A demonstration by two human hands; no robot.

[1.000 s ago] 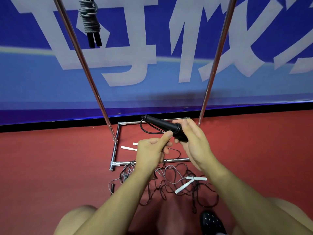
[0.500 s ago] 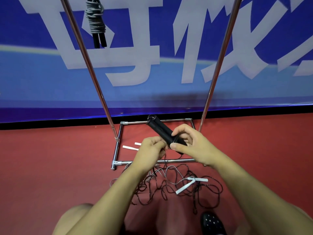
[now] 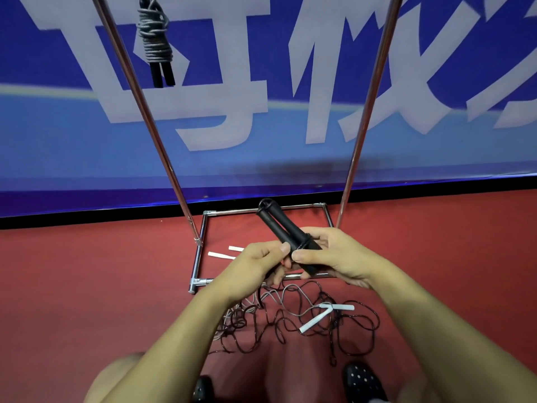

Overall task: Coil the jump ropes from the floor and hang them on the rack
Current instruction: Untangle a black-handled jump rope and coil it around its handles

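Observation:
My right hand (image 3: 331,254) grips two black jump rope handles (image 3: 283,228) held side by side, pointing up and away to the left. A turn of dark cord wraps round them near my thumb. My left hand (image 3: 258,263) pinches the dark cord just beside the handles, thumb against them. Below my hands a tangle of dark and grey ropes (image 3: 290,318) lies on the red floor, with white handles (image 3: 325,314) among it. A coiled grey rope with black handles (image 3: 155,42) hangs from the rack at top left.
The chrome rack has two slanting uprights (image 3: 151,120) (image 3: 364,112) and a rectangular base frame (image 3: 200,251) on the floor. Two more white handles (image 3: 225,253) lie inside the base. A blue banner wall stands behind. My black dotted shoes (image 3: 360,379) are at the bottom.
The handles swung from lying sideways to pointing up-left, now two together. The loose loop beside them is gone, and a turn of cord sits round the handles. My hands closed together.

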